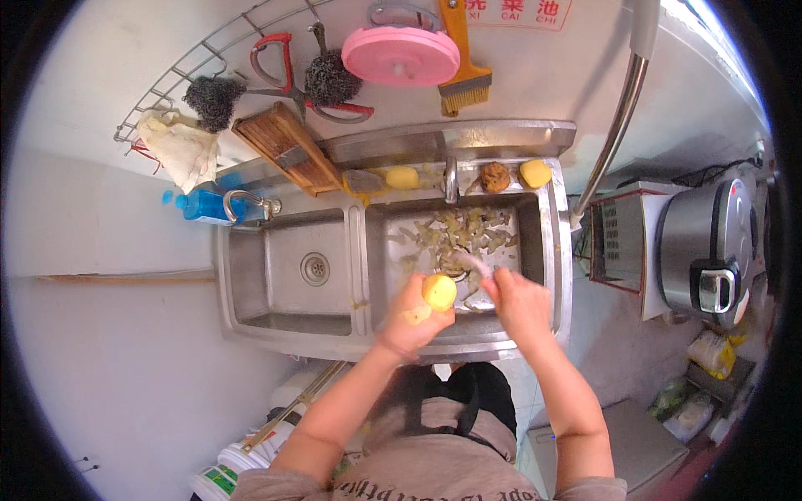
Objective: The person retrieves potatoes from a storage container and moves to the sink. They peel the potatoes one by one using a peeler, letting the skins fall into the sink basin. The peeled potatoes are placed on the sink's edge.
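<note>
My left hand (pixel 415 316) holds a potato (pixel 440 292) over the near side of the right sink basin; its yellow flesh shows at the top, and a pale scrap of peel lies on my hand. To the right, my right hand (pixel 519 304) is closed around a small blurred tool (pixel 474 262), likely a peeler, apart from the potato. Many peelings (pixel 470 228) lie in the basin beneath. On the sink's back ledge are a yellow potato (pixel 402 178) left of the faucet (pixel 451 180), and a rough brown potato (pixel 495 176) and another yellow potato (pixel 536 173) right of it.
Left is a second basin (pixel 307 313) with a drain. A wooden grater (pixel 288 150) leans at the back, near a blue bottle (pixel 203 207). Scissors (pixel 288 87), scourers (pixel 332 77), a pink lid (pixel 401 56) and a brush (pixel 465 81) hang above. A rice cooker (pixel 702 250) stands right.
</note>
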### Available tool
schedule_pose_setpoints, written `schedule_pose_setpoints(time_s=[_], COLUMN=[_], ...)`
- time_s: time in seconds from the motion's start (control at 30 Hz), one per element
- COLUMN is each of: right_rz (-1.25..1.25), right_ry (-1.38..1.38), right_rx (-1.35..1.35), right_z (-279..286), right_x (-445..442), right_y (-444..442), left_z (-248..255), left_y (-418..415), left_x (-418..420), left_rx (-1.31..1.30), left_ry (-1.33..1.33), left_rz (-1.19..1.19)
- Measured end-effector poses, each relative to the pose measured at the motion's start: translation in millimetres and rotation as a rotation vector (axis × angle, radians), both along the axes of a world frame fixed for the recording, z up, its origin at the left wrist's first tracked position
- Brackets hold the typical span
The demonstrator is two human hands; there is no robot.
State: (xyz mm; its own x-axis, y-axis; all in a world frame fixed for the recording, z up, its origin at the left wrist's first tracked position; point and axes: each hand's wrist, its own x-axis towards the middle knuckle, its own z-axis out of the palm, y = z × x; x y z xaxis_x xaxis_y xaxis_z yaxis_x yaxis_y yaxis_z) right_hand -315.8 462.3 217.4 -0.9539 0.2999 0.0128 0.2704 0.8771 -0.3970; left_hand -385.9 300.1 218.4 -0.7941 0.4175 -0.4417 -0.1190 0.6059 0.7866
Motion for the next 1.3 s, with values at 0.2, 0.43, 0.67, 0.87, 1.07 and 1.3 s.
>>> schedule_pose_setpoints(time_s=[0.2,0.43,0.67,0.87,1.07,1.3], right_rz=[0.079,-0.013,0.066,0.222,0.072,0.044], right_ry=[-0.125,-0.098,-0.167,-0.036,0.028,0.02], right_rx=[-0.028,-0.218,0.05,-0.106,-0.078,-0.03], right_z=[-7,11,8,12,2,-10], right_x=[-2,1,1,11,2,0], right_y=[-10,-9,-11,-23,-12,-7], left_z=[-8,-20,-7,4,-3,-3], left_y=[-2,-3,1,5,3,3], left_x=[6,5,4,3,6,5], left_rx=[0.137,0.428,-0.04,-0.019,-0.073,-0.013], left_ry=[-0.018,-0.081,0.217,0.288,0.262,0.285], left_rz=[0.021,0.132,0.013,0.025,0.067,0.04])
